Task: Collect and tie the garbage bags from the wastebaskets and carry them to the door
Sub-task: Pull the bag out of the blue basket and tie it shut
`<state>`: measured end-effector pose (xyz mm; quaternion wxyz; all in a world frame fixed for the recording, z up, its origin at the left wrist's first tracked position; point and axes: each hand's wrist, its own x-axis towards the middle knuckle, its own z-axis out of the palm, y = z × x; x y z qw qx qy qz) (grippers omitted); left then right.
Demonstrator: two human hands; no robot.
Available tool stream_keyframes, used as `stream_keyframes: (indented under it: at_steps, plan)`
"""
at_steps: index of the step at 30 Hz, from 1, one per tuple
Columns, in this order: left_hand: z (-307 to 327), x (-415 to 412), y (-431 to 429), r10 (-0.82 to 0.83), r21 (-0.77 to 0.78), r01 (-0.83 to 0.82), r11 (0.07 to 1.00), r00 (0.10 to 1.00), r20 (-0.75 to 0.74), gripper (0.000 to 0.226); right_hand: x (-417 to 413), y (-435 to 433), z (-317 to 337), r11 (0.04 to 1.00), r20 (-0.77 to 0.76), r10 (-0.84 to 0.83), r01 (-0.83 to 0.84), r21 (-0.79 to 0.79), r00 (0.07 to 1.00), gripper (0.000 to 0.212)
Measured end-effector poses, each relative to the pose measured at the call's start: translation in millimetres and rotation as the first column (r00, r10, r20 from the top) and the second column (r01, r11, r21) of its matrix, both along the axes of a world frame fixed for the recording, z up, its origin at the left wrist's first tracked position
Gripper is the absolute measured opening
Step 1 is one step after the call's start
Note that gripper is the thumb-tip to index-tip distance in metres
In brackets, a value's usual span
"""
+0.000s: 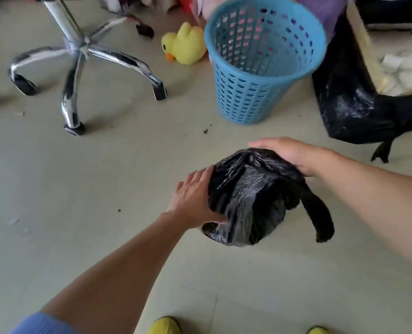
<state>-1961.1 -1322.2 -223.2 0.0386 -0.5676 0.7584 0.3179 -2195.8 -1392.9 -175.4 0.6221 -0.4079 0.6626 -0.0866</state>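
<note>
From the head camera, we look down on a black garbage bag [248, 201] just right of centre, low over the pale floor [104, 177]; we cannot tell whether it rests there. The left hand [195, 201] presses the bag's nine o'clock side, fingers straight and thumb laid along the plastic. The right hand [294, 155] lies flat over the top at one o'clock, fingers extended. Neither curls round anything. A loose handle flap [320, 218] hangs at four o'clock. At twelve o'clock from the bag stands the blue wastebasket [262, 68], with a yellow plush duck [185, 43] at its nine o'clock. We see a chrome chair base [84, 49] at ten o'clock. At two o'clock a second black bag [354, 102] wraps a cardboard box [359, 37].
</note>
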Motion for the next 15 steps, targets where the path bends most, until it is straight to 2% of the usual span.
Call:
stream_keyframes:
  at_steps: [2,3,6,7,9,10,12,14,15]
  plan:
    - [-19.7,-11.9,-14.8,0.040,0.040,-0.038,0.998,0.998,-0.040,0.126,-20.7,-20.6,-6.6,0.995,0.038,-0.083,0.085,-0.054,0.996,0.061]
    - [-26.6,-17.1,-22.1,0.078,0.063,-0.074,0.995,0.994,-0.070,0.115,-31.9,-28.6,-14.1,0.983,0.072,-0.164,0.169,-0.074,0.984,0.060]
    - [-42.7,-29.4,-48.0,0.119,0.013,-0.118,0.993,0.986,-0.121,0.044,-64.7,-30.8,-47.1,0.933,0.188,-0.337,0.354,-0.065,0.923,0.053]
    - [-45.7,-32.8,-56.0,0.132,-0.005,-0.134,0.991,0.984,-0.123,0.033,-72.6,-25.8,-57.3,0.922,0.207,-0.361,0.382,-0.069,0.909,0.048]
    - [-48.0,-37.2,-66.6,0.235,-0.011,-0.243,0.970,0.946,-0.222,0.037,-79.7,-10.8,-72.6,0.895,0.211,-0.420,0.442,-0.068,0.883,0.031]
    - [-47.3,-39.5,-69.5,0.330,0.010,-0.345,0.939,0.889,-0.316,0.033,-80.6,-2.5,-79.1,0.877,0.135,-0.453,0.468,-0.106,0.881,0.024]
    - [-40.0,-45.1,-67.8,0.557,0.153,-0.553,0.819,0.702,-0.444,0.015,-75.7,14.6,-86.2,0.875,-0.055,-0.459,0.441,-0.197,0.887,0.023]
    - [-34.0,-46.3,-57.8,0.731,0.333,-0.664,0.670,0.512,-0.451,0.022,-61.2,29.7,-84.5,0.906,-0.132,-0.365,0.319,-0.277,0.922,0.031]
    - [-32.0,-45.0,-50.7,0.776,0.400,-0.676,0.618,0.447,-0.444,0.022,-52.4,34.8,-82.0,0.913,-0.130,-0.308,0.254,-0.319,0.942,0.040]
